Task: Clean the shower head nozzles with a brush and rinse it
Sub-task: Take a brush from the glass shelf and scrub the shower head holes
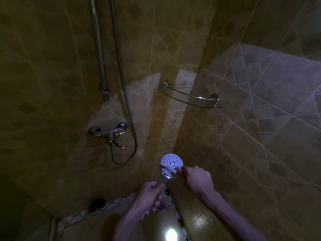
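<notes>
Facing upward, shower head (171, 164) above left grip (148, 194) clamped on its handle; right grip (197, 180) pinching brush (178, 169).

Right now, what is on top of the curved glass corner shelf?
Nothing shows on the curved glass corner shelf; tiles show through the clear pane and only its chrome rail stands along the edge. The dim light could hide something small.

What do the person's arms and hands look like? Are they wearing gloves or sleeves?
No gloves and no sleeves show. Both forearms are bare right down to the bottom edge of the picture. The left hand and the right hand are bare too, and no rings, watch or bracelets can be seen. The room is dim, so tiny details would be hard to spot.
</notes>
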